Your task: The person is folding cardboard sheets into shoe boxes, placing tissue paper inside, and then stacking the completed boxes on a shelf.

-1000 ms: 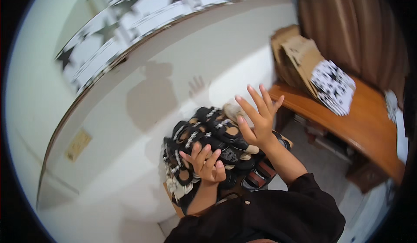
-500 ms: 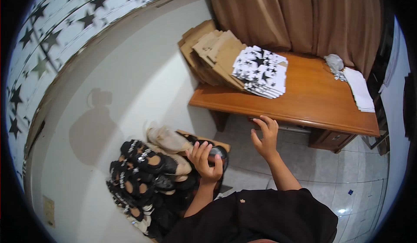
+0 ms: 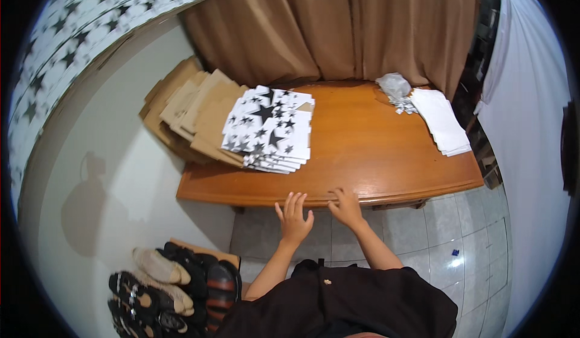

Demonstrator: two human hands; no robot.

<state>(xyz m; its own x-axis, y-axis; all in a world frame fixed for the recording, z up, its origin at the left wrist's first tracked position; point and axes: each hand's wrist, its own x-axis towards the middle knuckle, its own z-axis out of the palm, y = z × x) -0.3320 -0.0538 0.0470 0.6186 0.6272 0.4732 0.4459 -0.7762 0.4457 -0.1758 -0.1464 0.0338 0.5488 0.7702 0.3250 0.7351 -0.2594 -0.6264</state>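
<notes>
Both of my hands are empty at the front edge of a brown wooden table point(image 3: 374, 175). My left hand point(image 3: 294, 220) has its fingers spread, their tips close to the table's edge. Just right of it, my right hand point(image 3: 346, 208) is open too, its fingers loosely bent by the edge; whether they touch the wood I cannot tell. Beyond my left hand lies a fanned stack of white cardboard pieces with black stars point(image 3: 266, 126). Brown cardboard pieces point(image 3: 211, 114) lean beside that stack, against the wall.
White paper sheets point(image 3: 440, 120) and a crumpled clear plastic bag point(image 3: 394, 86) lie at the table's far right. Shoes point(image 3: 163, 283) are piled on the floor at lower left. A brown curtain point(image 3: 338, 30) hangs behind the table, a white cloth point(image 3: 525, 114) at right.
My view has swung right and closer to the table. My hands have come nearer each other, up to the table's front edge. The stacks on the table look the same.
</notes>
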